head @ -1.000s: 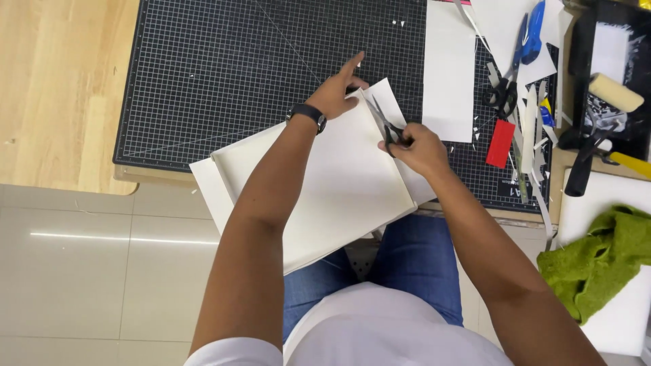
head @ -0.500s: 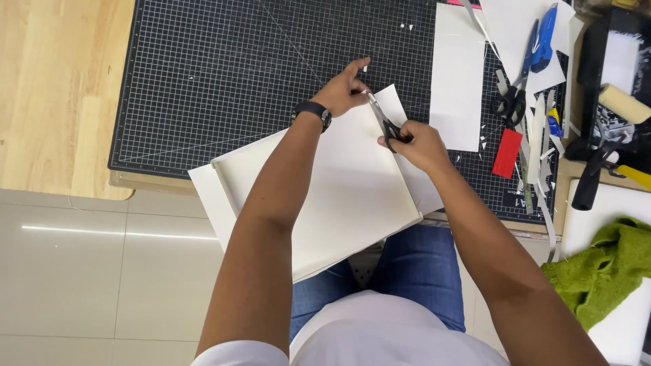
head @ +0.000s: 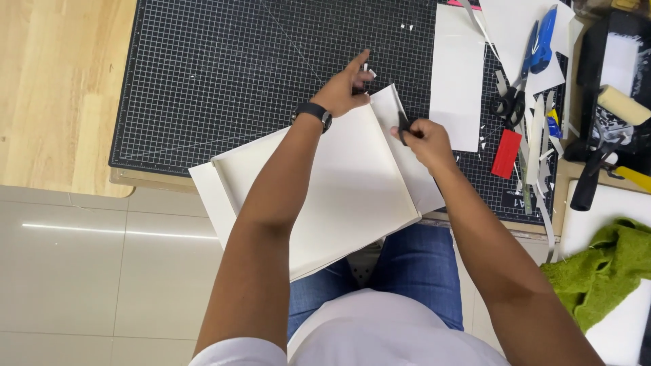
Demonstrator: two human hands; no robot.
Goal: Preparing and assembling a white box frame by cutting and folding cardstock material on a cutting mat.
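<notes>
Closest to you, your knees in blue jeans (head: 407, 271) sit under the table edge, and a big white cardboard sheet (head: 332, 196) hangs off the black cutting mat (head: 224, 74) over your lap. Your right hand (head: 424, 139) is clamped around small black-handled scissors (head: 404, 127), blade at the sheet's far flap. Your left hand (head: 346, 91), watch on the wrist, presses the far corner, forefinger stretched out. Farther right lie a white paper strip (head: 458, 74), a red block (head: 506, 154), larger scissors (head: 515, 88) and a green cloth (head: 607, 268).
</notes>
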